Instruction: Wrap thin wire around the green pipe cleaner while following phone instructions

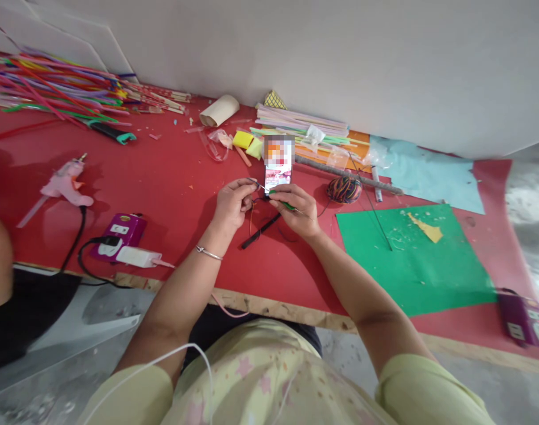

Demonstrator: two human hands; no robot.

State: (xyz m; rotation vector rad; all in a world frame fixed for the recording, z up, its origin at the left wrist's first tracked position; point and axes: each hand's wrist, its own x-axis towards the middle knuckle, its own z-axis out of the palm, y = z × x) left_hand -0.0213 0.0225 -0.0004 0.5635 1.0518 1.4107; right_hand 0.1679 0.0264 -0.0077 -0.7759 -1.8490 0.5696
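Head view: one red tabletop (180,171), wooden front edge (322,319) crossed by both forearms, pale wall (340,59) behind.

Left hand (234,202): fingertips closed, pinching a thin strand (251,221).

Right hand (296,209): gripping a green-handled tool (289,206), its metal shaft reaching the left fingertips.

Phone (278,175): lit, just beyond the hands, limiting forward room.

Black strip (261,231): on the tabletop between the forearms.

Yarn ball (344,190): near the right hand, on its outer side.

Green sheet (415,268): right of the right forearm, reaching near the front edge.

Glue gun (64,183) and purple power strip (130,227): left, a broad red stretch separating them from the left hand.
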